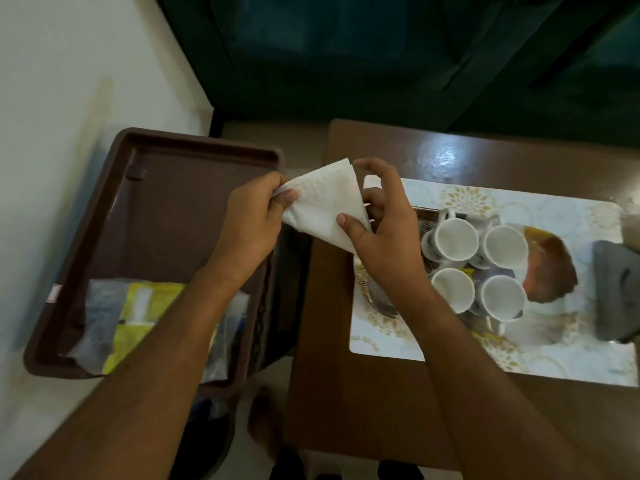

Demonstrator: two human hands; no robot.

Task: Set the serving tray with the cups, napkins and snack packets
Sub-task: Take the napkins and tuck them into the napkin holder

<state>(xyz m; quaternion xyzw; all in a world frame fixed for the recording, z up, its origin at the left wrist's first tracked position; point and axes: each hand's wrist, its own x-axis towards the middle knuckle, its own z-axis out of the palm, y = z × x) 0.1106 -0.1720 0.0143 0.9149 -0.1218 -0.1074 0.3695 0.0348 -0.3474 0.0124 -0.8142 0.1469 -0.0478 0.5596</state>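
Both hands hold one white paper napkin (323, 206) in the air, above the gap between the brown plastic bin (166, 209) at nine o'clock and the wooden table (349, 368) at three o'clock. The left hand (251, 220) pinches the napkin's left corner between thumb and curled fingers. The right hand (382, 223) holds the opposite side, thumb pressed on the face of the paper near the lower edge and fingers curled round behind the right edge. The napkin appears already folded into a rough triangle, its point toward twelve o'clock.

The step in hand looks like folding the napkin before laying it on the serving tray (377, 303), the shiny metal one on the patterned placemat (561, 209). To do it well, the edges should meet squarely before the crease is pressed, and thin tissue tears if pulled taut, so a light pinch is best. A flat surface would give a sharper crease than mid-air.

The four white cups (479, 271) stand upright in a tight two-by-two cluster on the tray, so the free room seems to be at its nine o'clock side, under the right wrist; the napkin is best set there, clear of the cup handles. The snack packets (128, 313), yellow and clear, lie in the near end of the bin, at about seven o'clock, not yet on the tray.
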